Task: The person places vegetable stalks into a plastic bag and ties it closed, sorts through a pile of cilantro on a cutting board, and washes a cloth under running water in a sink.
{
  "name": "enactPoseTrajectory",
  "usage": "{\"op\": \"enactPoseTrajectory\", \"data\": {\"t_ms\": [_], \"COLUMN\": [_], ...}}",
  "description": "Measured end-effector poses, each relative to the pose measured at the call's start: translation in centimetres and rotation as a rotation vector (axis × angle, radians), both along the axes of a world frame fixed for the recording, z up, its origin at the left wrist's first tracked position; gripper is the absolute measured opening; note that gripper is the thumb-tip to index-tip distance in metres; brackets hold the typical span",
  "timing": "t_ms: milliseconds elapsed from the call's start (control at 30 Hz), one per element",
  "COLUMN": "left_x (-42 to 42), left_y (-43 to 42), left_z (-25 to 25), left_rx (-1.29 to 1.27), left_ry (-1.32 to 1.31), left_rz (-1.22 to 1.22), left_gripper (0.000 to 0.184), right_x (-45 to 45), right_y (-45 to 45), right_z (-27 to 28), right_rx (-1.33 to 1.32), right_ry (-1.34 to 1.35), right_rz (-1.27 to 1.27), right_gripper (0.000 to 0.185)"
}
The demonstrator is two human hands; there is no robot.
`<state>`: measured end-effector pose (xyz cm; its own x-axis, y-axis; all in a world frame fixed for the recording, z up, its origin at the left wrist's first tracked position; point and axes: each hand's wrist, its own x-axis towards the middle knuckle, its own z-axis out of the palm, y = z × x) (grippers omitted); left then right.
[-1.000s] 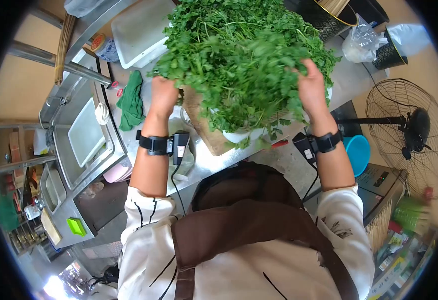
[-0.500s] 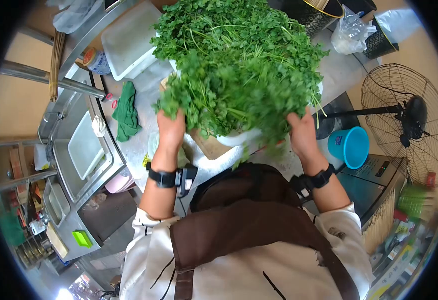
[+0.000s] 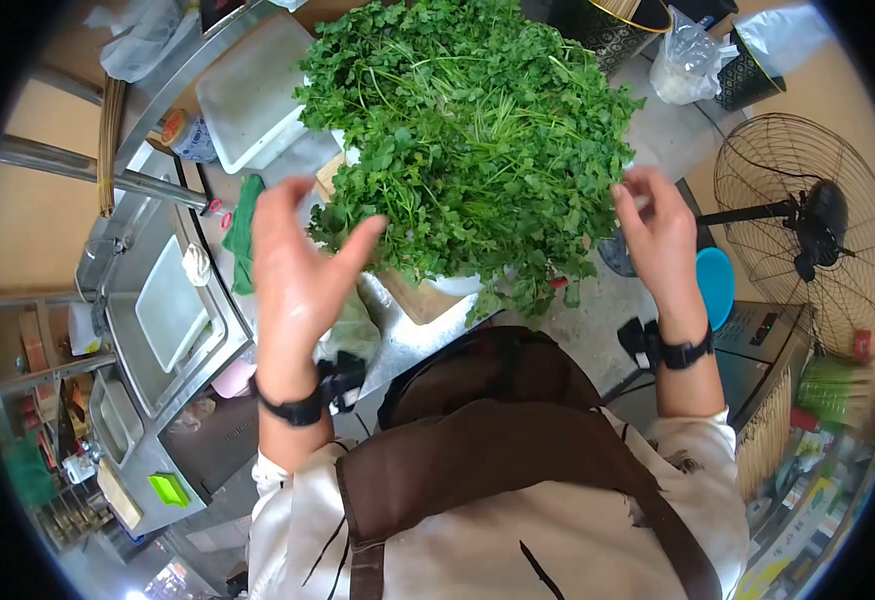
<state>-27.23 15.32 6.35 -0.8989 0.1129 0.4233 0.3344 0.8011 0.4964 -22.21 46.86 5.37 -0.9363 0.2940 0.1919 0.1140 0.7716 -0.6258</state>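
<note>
A large heap of leafy green cilantro (image 3: 488,150) fills and spills over a white container (image 3: 458,285), of which only bits of rim show. My left hand (image 3: 298,270) is raised at the heap's near left side, thumb and fingers spread, holding nothing. At the right edge of the leaves is my right hand (image 3: 661,235), its fingers loosely bent and apart from the thumb, with nothing visible between them. Whether its fingertips touch the leaves I cannot tell. Some stems hang over the container's near side toward my apron.
Left of the heap are a white tray (image 3: 253,95), a green cloth (image 3: 244,240) and a sink (image 3: 173,300). A wooden board (image 3: 418,297) lies partly under the container. To the right stand a wire fan (image 3: 798,230) and a blue bucket (image 3: 716,288), partly behind my right wrist.
Both hands have let go of the cilantro and moved outward, the left one up and left, the right one rightward. The leaves, blurred by motion before, now lie still on the heap.
</note>
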Motion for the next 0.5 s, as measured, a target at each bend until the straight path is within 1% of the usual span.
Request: {"op": "enactPoseTrajectory", "data": {"t_ms": [67, 100, 133, 167, 233, 267, 333, 367, 400, 433, 467, 500], "left_x": [-1.9, -3.0, -4.0, -5.2, -7.2, -7.7, -7.6, -7.0, -6.4, -6.0, -5.6, -4.8], "left_y": [2.9, 3.1, 3.3, 3.0, 1.9, 1.7, 1.2, 1.3, 1.1, 0.6, 0.3, 0.8], "left_z": [-1.1, -2.7, -4.5, -5.7, -7.1, -6.8, -6.3, -5.6, -6.8, -9.1, -10.2, -9.1], "left_rx": [-0.158, -0.188, -0.218, -0.213, -0.017, -0.018, 0.578, 0.539, 0.535, 0.352, 0.169, 0.166], "left_ry": [0.122, 0.016, -0.091, -0.075, -0.315, -0.31, -0.323, -0.37, -0.372, -0.405, -0.432, -0.424], "left_rz": [-0.032, -0.03, -0.03, -0.034, -0.041, -0.05, 0.048, 0.047, 0.041, -0.001, -0.045, -0.055], "left_gripper": [0.064, 0.058, 0.052, 0.052, 0.04, 0.04, 0.03, 0.03, 0.03, 0.033, 0.035, 0.035], "right_x": [-2.1, -2.6, -2.9, -3.3, -3.5, -3.8, -4.0, -4.2, -4.6, -5.3, -6.0, -6.6], "right_y": [1.6, 2.6, 3.4, 4.3, 4.6, 4.6, 4.3, 3.9, 3.7, 3.7, 3.7, 3.6], "right_z": [-1.9, -2.8, -4.0, -5.1, -5.1, -4.8, -4.5, -4.2, -4.7, -5.5, -6.3, -6.8], "right_rx": [0.37, 0.382, 0.387, 0.352, 0.267, 0.267, 0.336, 0.387, 0.382, 0.475, 0.568, 0.618], "right_ry": [0.232, 0.061, 0.071, 0.004, -0.135, -0.131, -0.104, -0.123, -0.124, -0.161, -0.196, -0.102], "right_rz": [0.085, 0.058, 0.053, 0.069, 0.106, 0.096, 0.257, 0.309, 0.303, 0.331, 0.355, 0.345], "right_gripper": [0.038, 0.057, 0.057, 0.063, 0.076, 0.076, 0.077, 0.078, 0.078, 0.078, 0.079, 0.062]}}
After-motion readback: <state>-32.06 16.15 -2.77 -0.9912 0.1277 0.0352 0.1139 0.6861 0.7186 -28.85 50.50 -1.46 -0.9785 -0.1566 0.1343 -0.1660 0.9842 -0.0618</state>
